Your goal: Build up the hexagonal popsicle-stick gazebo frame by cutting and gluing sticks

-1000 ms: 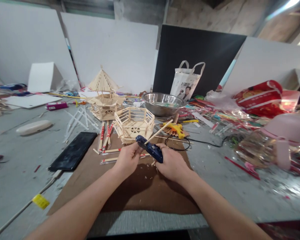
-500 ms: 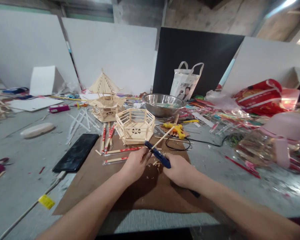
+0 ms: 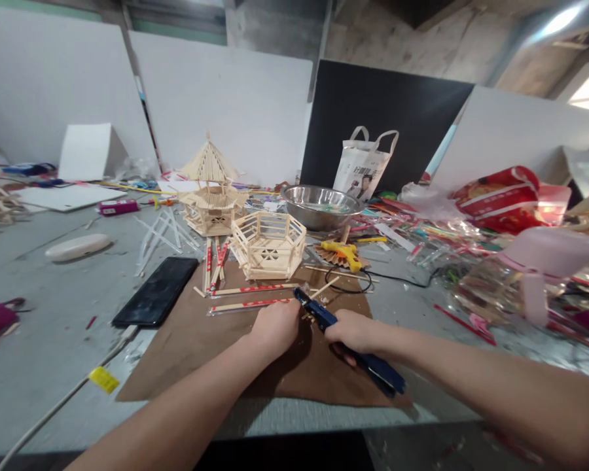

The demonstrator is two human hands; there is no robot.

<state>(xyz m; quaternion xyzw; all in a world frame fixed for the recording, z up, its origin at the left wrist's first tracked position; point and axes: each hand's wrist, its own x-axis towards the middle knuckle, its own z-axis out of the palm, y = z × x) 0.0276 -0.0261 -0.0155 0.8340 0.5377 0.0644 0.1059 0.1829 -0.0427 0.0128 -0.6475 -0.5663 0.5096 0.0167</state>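
Observation:
My right hand (image 3: pixel 351 333) is closed around a long dark blue hand cutter (image 3: pixel 380 371), whose handles reach back toward the table's front edge. The cutter's head lies just beside my left hand (image 3: pixel 277 327). My left fingers are closed on a thin wooden stick (image 3: pixel 328 288) that crosses the cutter's jaws; the fingertips are partly hidden. Small wood offcuts lie under the jaws on the brown mat (image 3: pixel 191 353). Beyond my hands stands a six-sided stick frame (image 3: pixel 267 252) with railings. Stick packs with red labels (image 3: pixel 250 304) lie close to my left hand.
A stick pavilion with a pointed roof (image 3: pixel 210 196) stands behind the frame. A yellow glue gun (image 3: pixel 342 254) with a black cord lies right of it, near a metal bowl (image 3: pixel 321 212). A phone (image 3: pixel 157 291) is at left, a pink-lidded jug (image 3: pixel 535 268) at right.
Both hands and the cutter have come lower over the mat. The stick now lies flatter and shows less beyond the jaws. More of the cutter's handles shows.

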